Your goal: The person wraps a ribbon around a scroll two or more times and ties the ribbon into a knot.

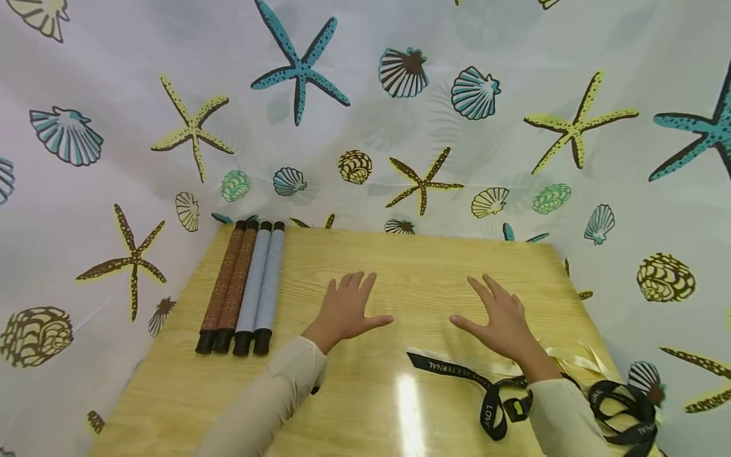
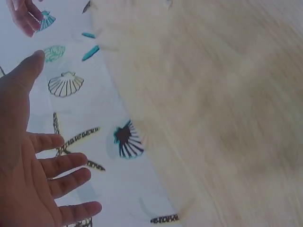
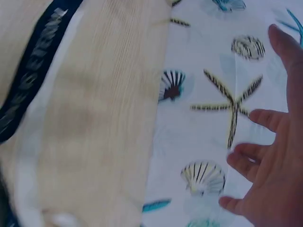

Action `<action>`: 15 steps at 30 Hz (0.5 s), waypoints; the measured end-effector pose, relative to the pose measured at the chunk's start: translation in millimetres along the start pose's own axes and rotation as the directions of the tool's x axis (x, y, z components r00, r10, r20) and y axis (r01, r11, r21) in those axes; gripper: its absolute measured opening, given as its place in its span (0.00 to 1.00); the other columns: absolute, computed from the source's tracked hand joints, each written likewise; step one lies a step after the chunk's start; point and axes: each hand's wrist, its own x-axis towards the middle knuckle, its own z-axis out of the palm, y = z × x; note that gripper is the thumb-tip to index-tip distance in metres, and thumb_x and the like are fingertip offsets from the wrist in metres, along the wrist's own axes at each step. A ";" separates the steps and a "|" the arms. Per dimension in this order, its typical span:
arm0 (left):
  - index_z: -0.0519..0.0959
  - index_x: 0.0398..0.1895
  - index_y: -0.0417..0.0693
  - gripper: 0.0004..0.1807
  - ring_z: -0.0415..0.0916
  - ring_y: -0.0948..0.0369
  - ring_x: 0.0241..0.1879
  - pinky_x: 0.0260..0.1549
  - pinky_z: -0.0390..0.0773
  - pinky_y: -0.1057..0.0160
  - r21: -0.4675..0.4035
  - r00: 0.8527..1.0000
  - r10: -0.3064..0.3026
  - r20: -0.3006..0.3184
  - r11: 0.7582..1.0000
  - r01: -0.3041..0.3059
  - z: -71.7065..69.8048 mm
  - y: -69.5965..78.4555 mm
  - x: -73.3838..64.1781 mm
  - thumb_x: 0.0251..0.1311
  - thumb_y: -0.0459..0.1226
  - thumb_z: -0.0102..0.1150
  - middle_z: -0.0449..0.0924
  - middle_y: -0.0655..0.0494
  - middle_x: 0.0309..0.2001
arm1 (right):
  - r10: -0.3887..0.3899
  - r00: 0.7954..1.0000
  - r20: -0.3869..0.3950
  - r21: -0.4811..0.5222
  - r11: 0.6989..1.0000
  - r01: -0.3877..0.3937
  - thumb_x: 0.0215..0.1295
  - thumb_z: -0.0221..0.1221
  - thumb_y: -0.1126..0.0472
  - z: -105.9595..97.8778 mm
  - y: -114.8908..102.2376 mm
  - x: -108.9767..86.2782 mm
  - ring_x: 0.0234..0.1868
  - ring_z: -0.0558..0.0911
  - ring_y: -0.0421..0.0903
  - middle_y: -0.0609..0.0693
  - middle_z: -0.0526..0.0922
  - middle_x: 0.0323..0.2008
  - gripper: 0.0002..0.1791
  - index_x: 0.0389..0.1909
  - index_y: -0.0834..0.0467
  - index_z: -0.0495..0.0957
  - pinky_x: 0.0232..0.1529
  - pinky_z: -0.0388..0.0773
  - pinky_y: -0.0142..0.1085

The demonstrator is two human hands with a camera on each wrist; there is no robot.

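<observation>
My left hand (image 1: 346,311) is spread above the middle of the wooden table, thumb apart from the fingers, holding nothing. To its left lie two brown patterned rolls (image 1: 228,285) and two pale blue-grey rolls (image 1: 261,279), side by side with black ends. Opposite it, my right hand (image 1: 501,320) hovers with fingers extended and nothing in its grasp. Just below the right hand, a black ribbon (image 1: 457,370) with white lettering runs loosely across the table; part of it is hidden by the right forearm. The left wrist view shows the left palm (image 2: 23,179) with its fingers apart.
A pale ribbon (image 1: 582,362) lies by the black ribbon's coils (image 1: 628,406) at the table's right side. White cloth (image 1: 354,127) printed with starfish and shells hangs behind and beside the wooden table (image 1: 365,406). Light reflects off the tabletop near the front.
</observation>
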 end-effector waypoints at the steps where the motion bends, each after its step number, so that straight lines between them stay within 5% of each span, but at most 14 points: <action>1: 0.60 0.76 0.51 0.48 0.65 0.46 0.71 0.66 0.67 0.38 0.014 1.000 0.024 0.010 1.000 -0.024 5.2 4.5 -1.7 0.61 0.69 0.52 0.66 0.46 0.72 | 0.000 1.000 -0.023 -0.002 1.000 0.000 0.65 0.60 0.36 -2.1 6.1 -9.0 0.72 0.62 0.70 0.66 0.59 0.74 0.45 0.76 0.55 0.59 0.65 0.48 0.75; 5: 0.72 0.67 0.54 0.32 0.76 0.53 0.60 0.53 0.80 0.50 0.112 0.989 0.136 0.056 0.984 -0.142 32.6 24.3 -5.0 0.66 0.60 0.57 0.76 0.54 0.61 | 0.053 0.996 -0.076 0.014 0.999 -0.052 0.69 0.60 0.43 -9.7 30.4 -44.4 0.56 0.79 0.64 0.63 0.78 0.60 0.32 0.65 0.60 0.72 0.51 0.73 0.63; 10: 0.78 0.56 0.61 0.18 0.81 0.61 0.44 0.39 0.82 0.61 0.134 0.971 0.217 0.101 0.964 -0.230 73.2 48.9 -5.9 0.66 0.52 0.62 0.81 0.62 0.48 | 0.242 0.970 -0.012 -0.001 0.970 -0.243 0.72 0.57 0.42 -22.2 68.8 -86.8 0.42 0.85 0.54 0.60 0.85 0.48 0.31 0.61 0.62 0.75 0.36 0.80 0.49; 13: 0.78 0.54 0.60 0.16 0.81 0.63 0.37 0.32 0.80 0.64 0.085 0.966 0.236 0.108 0.966 -0.246 95.8 60.7 -8.4 0.66 0.51 0.62 0.81 0.63 0.43 | 0.373 0.923 0.098 -0.047 0.928 -0.370 0.70 0.57 0.39 -26.3 98.0 -114.6 0.36 0.84 0.49 0.56 0.86 0.41 0.34 0.60 0.66 0.75 0.33 0.79 0.45; 15: 0.78 0.53 0.59 0.16 0.79 0.64 0.33 0.28 0.77 0.67 0.068 0.964 0.241 0.112 0.966 -0.249 107.8 66.4 -11.1 0.66 0.50 0.62 0.80 0.63 0.39 | 0.461 0.866 0.193 -0.078 0.887 -0.454 0.67 0.59 0.38 -24.4 118.7 -133.7 0.33 0.83 0.46 0.53 0.86 0.37 0.36 0.57 0.68 0.76 0.32 0.79 0.44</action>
